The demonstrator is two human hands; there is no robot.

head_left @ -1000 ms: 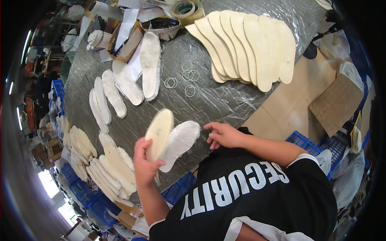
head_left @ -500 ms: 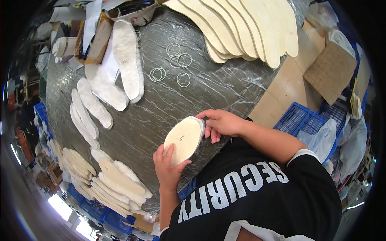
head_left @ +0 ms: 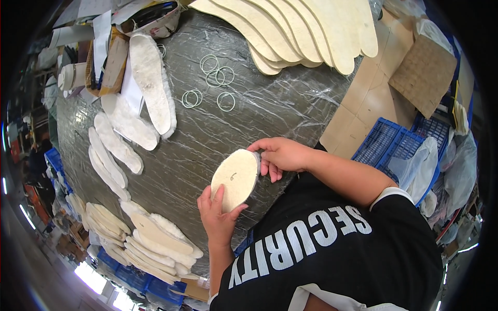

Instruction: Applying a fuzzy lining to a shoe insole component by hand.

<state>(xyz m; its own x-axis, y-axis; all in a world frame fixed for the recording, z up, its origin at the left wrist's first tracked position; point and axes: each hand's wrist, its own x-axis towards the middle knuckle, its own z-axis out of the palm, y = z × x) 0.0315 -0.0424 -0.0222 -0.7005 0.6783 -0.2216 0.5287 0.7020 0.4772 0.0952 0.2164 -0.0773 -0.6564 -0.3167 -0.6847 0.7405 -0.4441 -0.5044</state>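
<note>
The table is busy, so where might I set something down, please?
The table is bare between the rings and the right hand, and between that hand and the cream stack. Its left is crowded with insoles and papers.

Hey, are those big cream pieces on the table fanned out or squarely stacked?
Fanned out: the big cream pieces overlap, their curved edges showing in staggered steps.

You have two hands (head_left: 280,154) and one upward-facing cream insole (head_left: 236,177) at centre frame. Upper centre, you can count at least six pale rings (head_left: 226,111) and at least five cream cut-outs (head_left: 311,32); upper left, at least five white insoles (head_left: 149,78).
</note>
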